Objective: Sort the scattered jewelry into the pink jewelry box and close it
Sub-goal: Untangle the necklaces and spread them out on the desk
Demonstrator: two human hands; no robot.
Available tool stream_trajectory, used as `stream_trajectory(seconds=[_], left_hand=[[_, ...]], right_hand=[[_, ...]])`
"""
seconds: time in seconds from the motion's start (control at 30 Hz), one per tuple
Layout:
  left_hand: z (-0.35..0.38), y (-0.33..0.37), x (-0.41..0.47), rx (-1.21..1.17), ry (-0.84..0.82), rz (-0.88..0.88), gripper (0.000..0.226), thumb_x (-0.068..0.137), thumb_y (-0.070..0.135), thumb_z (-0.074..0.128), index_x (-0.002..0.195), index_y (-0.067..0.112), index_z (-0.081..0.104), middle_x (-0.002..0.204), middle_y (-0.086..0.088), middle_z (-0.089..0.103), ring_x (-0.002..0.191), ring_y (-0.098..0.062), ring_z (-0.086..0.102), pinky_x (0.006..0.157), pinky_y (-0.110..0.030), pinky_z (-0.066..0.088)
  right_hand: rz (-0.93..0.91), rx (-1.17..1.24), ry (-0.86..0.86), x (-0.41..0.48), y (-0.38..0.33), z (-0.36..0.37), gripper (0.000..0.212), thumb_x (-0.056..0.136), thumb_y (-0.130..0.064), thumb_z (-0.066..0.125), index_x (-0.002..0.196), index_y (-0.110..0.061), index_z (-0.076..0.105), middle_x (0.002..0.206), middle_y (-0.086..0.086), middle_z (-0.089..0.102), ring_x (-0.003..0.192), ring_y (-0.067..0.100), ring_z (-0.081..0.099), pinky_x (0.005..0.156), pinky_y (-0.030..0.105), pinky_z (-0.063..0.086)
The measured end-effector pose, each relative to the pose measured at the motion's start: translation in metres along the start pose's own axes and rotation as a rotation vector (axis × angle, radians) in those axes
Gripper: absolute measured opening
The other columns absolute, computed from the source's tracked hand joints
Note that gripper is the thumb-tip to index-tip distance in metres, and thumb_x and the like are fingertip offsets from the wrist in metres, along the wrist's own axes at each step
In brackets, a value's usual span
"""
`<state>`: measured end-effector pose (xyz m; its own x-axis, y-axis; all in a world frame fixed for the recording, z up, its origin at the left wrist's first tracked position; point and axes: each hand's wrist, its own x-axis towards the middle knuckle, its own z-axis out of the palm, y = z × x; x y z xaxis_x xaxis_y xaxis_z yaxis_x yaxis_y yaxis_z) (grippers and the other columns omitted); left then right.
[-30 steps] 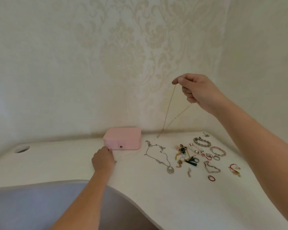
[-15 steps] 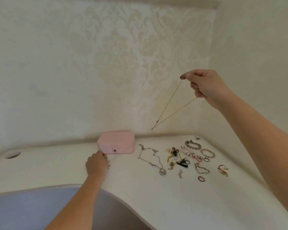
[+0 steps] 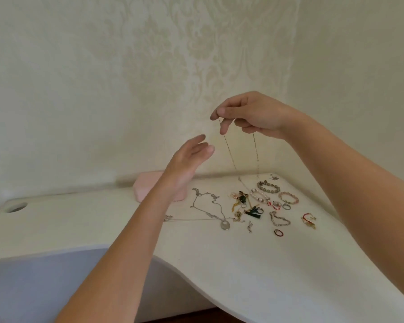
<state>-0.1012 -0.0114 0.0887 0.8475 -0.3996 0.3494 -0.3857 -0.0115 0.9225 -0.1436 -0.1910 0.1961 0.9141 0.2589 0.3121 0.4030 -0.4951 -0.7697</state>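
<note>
The right hand [image 3: 254, 115] pinches a thin chain [image 3: 229, 150] dangling over the table [image 3: 219, 264], the left hand [image 3: 187, 164] spread beside it, the box [image 3: 147, 185] shut behind — a swing could snag the scattered pieces.

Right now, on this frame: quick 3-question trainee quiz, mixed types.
1. True or false: the right hand pinches a thin gold chain that hangs in two strands.
2. The left hand is: A) open, raised in the air B) flat on the table C) holding a ring
3. Fill in: the pink jewelry box sits partly hidden behind the left ____.

Key: 1 true; 2 A; 3 hand.
</note>
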Motion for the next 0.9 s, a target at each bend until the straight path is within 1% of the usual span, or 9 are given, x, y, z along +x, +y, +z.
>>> stream_trajectory(seconds=[0.07,0.1,0.17,0.27,0.43,0.57,0.63,0.73,0.9], left_hand=[[0.007,0.031,0.004,0.003,-0.163,-0.002,0.037,0.078,0.047,0.068,0.105,0.023,0.064,0.11,0.007,0.067,0.11,-0.007,0.059,0.097,-0.024,0.043],[0.01,0.04,0.005,-0.025,-0.193,-0.008,0.022,0.082,0.038,0.067,0.088,0.017,0.066,0.089,0.005,0.07,0.095,-0.011,0.064,0.094,-0.025,0.047],[0.009,0.047,0.006,-0.157,-0.165,-0.044,0.033,0.091,0.023,0.057,0.059,0.017,0.056,0.051,0.005,0.05,0.057,-0.013,0.054,0.078,-0.027,0.053],[-0.011,0.032,0.002,-0.451,-0.113,-0.168,0.046,0.091,0.024,0.05,0.046,0.023,0.042,0.042,0.009,0.026,0.038,-0.007,0.029,0.053,-0.021,0.046],[-0.027,-0.003,-0.02,-0.751,-0.078,-0.236,0.029,0.083,0.028,0.051,0.055,0.019,0.053,0.048,0.008,0.034,0.041,-0.005,0.039,0.056,-0.02,0.05],[-0.036,-0.016,-0.027,-0.939,0.027,-0.147,0.014,0.089,0.016,0.049,0.088,0.014,0.063,0.068,0.003,0.055,0.069,-0.011,0.063,0.082,-0.033,0.057],[-0.044,-0.024,-0.028,-0.865,0.095,-0.149,0.017,0.093,0.009,0.044,0.096,0.013,0.061,0.069,0.002,0.06,0.071,-0.01,0.066,0.081,-0.032,0.057],[-0.057,-0.035,-0.027,-0.633,0.235,-0.213,0.019,0.096,0.005,0.043,0.095,0.009,0.061,0.062,0.004,0.063,0.059,-0.004,0.063,0.065,-0.022,0.058],[-0.084,-0.066,-0.027,-0.377,0.408,-0.398,0.02,0.097,0.009,0.048,0.083,0.007,0.062,0.055,0.005,0.061,0.044,-0.001,0.058,0.049,-0.018,0.054]], right_hand=[[-0.037,-0.025,-0.015,-0.002,-0.003,0.0,0.021,0.094,-0.024,0.056,0.101,-0.01,0.07,0.062,0.0,0.061,0.047,0.009,0.026,0.043,0.019,0.02],[-0.05,-0.036,0.0,-0.004,-0.002,-0.003,0.021,0.094,-0.024,0.056,0.1,-0.011,0.071,0.056,-0.003,0.054,0.048,0.01,0.027,0.044,0.02,0.019],[-0.057,-0.043,0.07,-0.01,0.004,-0.012,0.02,0.093,-0.024,0.057,0.098,-0.012,0.071,0.049,-0.007,0.043,0.049,0.011,0.026,0.045,0.021,0.019],[-0.003,-0.038,0.17,-0.026,0.022,-0.028,0.018,0.092,-0.023,0.059,0.095,-0.012,0.072,0.052,-0.005,0.032,0.051,0.012,0.023,0.046,0.022,0.018],[0.094,-0.032,0.032,-0.048,0.046,-0.016,0.019,0.092,-0.022,0.058,0.096,-0.009,0.071,0.053,-0.002,0.03,0.048,0.01,0.023,0.043,0.018,0.019],[0.167,0.217,0.077,-0.047,0.063,0.008,0.018,0.096,-0.018,0.051,0.094,-0.008,0.066,0.052,-0.004,0.042,0.046,0.009,0.027,0.04,0.017,0.025],[0.218,0.363,0.095,-0.045,0.075,0.023,0.016,0.096,-0.015,0.05,0.092,-0.008,0.065,0.057,-0.001,0.052,0.045,0.008,0.036,0.043,0.017,0.039],[0.317,0.459,0.093,-0.037,0.097,0.046,0.015,0.095,-0.011,0.052,0.094,-0.003,0.064,0.071,0.005,0.062,0.053,0.009,0.055,0.056,0.021,0.054],[0.483,0.3,0.035,-0.02,0.127,0.087,0.013,0.092,-0.01,0.058,0.096,-0.001,0.067,0.069,0.005,0.059,0.053,0.009,0.056,0.05,0.017,0.049]])
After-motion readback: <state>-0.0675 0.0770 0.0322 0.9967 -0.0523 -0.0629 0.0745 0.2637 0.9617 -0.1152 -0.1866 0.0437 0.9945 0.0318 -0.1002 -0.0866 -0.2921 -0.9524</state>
